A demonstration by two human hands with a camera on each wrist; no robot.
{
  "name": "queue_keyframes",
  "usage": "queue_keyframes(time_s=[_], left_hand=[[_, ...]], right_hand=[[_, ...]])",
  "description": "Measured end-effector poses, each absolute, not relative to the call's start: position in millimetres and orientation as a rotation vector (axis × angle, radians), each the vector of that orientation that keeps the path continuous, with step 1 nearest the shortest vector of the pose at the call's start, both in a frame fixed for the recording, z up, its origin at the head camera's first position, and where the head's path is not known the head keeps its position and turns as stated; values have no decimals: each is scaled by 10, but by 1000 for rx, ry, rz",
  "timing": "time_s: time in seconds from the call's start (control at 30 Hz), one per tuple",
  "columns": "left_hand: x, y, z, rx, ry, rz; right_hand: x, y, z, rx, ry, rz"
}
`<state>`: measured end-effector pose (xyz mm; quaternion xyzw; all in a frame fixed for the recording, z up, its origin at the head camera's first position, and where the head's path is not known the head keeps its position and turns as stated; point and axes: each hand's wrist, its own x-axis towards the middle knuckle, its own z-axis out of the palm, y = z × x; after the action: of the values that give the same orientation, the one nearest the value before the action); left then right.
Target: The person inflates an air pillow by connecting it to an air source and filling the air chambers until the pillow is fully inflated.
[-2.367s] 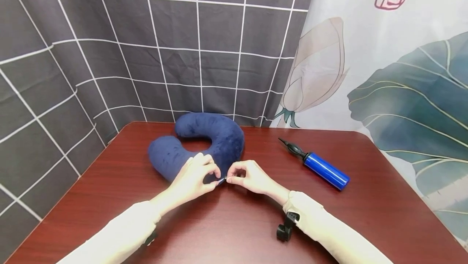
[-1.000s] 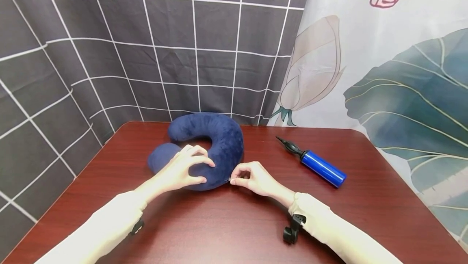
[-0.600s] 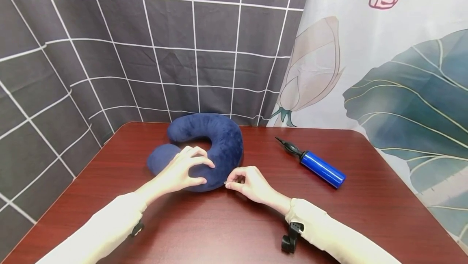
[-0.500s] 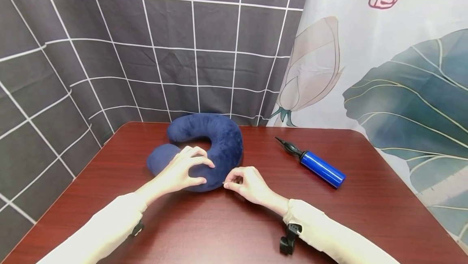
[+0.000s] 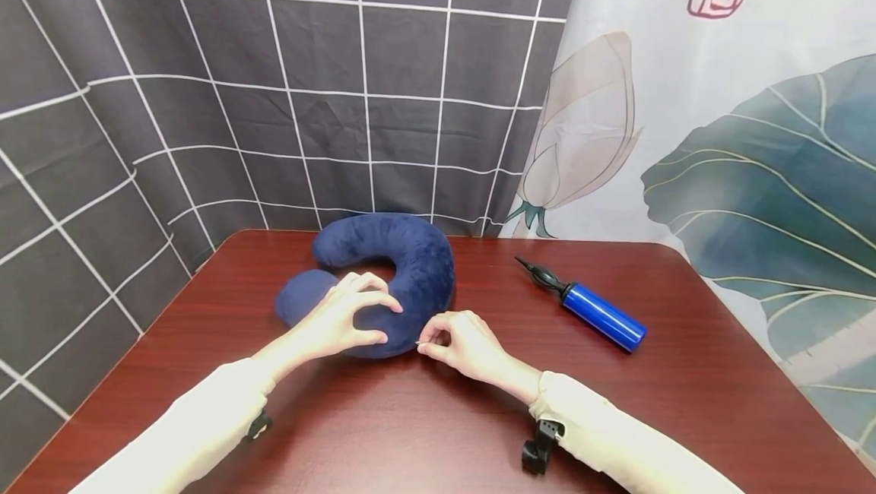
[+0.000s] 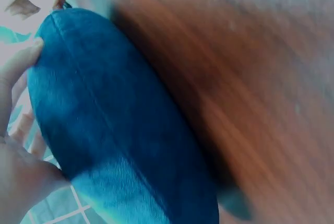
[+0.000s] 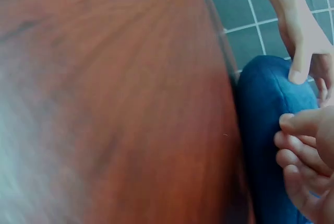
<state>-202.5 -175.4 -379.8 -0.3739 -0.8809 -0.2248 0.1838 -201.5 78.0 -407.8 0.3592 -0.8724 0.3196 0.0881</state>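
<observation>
A navy U-shaped neck pillow (image 5: 427, 273) lies on the table, its opening to the left. My left hand (image 5: 342, 317) rests on the pillow's near arm, with fingers spread and thumb towards the near side. At the near right edge, my right hand (image 5: 472, 346) pinches a tiny metallic piece, apparently a zipper pull (image 5: 418, 343), mostly covered by the fingertips. The left wrist view shows a seam running along the pillow's side (image 6: 120, 109). In the right wrist view, the thumb and fingertips (image 7: 287, 122) meet at that seam.
To the right lies a hand air pump (image 5: 602, 317) with a blue barrel and black nozzle. The reddish-brown table (image 5: 411, 425) meets a dark checked curtain (image 5: 404, 121) behind. A floral curtain (image 5: 616, 137) hangs at the back right.
My left hand has left the pillow's edge beside the right hand and moved left onto its near arm. The right hand, still pinching, has shifted slightly left along the edge.
</observation>
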Motion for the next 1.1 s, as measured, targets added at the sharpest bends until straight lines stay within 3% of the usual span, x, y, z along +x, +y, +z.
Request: queue_keyframes(time_s=[0.33,0.73,1.1], left_hand=[[-2164,-2053,-3631,-1385,-2377,-759],[-2295,-2517,-3629,-1221,-2460,-696],[-2198,-2387,-3702,-1028,-2548,-681]], right_hand=[[-2019,903,-4015,1188,-2608,1093],[-2068,1140,-3872,1238,-2524,1139],[-2081,1286,-3844,1240,-2563,1059]])
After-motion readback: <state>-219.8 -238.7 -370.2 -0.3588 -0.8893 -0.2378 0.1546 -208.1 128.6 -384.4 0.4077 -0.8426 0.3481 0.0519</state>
